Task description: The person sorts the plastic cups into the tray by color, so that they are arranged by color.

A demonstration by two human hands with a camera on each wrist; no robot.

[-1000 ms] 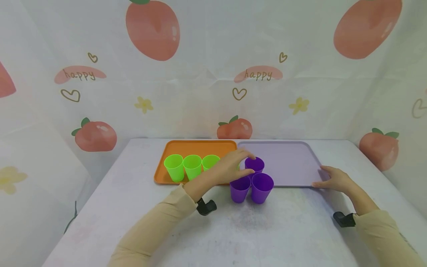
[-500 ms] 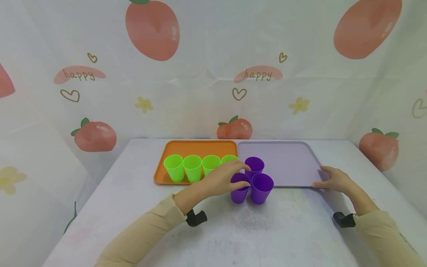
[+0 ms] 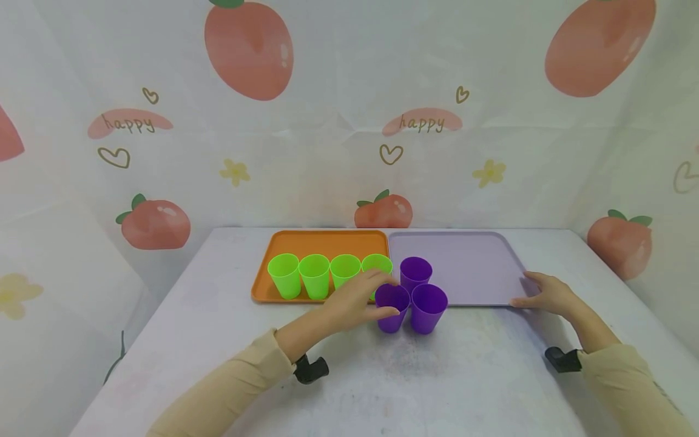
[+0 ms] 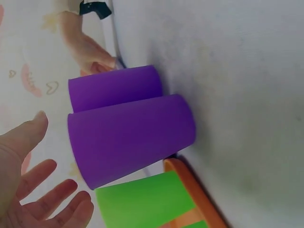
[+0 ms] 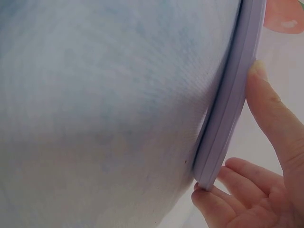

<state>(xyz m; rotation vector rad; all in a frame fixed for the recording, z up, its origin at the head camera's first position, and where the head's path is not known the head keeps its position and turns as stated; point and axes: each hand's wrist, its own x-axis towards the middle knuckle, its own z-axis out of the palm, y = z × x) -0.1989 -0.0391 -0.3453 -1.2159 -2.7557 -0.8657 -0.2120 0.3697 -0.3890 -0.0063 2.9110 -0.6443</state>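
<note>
My left hand [image 3: 352, 306] is beside the front-left purple cup [image 3: 391, 320], its thumb and fingers spread at the cup's rim. In the left wrist view a gap shows between these fingers and the purple cup [image 4: 133, 137]. A second purple cup [image 3: 428, 315] stands against it on the right. Behind these is a third purple cup [image 3: 415, 274], at the front-left corner of the lavender tray [image 3: 459, 261]; its base is hidden. My right hand [image 3: 548, 295] holds that tray's front-right corner. The right wrist view shows thumb and fingers touching the tray edge [image 5: 228, 99].
On the left, an orange tray [image 3: 327, 240] adjoins the lavender one. Several green cups [image 3: 286, 276] stand upright in a row along its front; my left hand partly covers the rightmost ones. A printed cloth [image 3: 306, 152] hangs behind the white table [image 3: 437, 388].
My left hand has drawn back toward the front left, from beside the rear purple cup to the front-left one, uncovering the rightmost green cup. The right hand stays at the tray corner.
</note>
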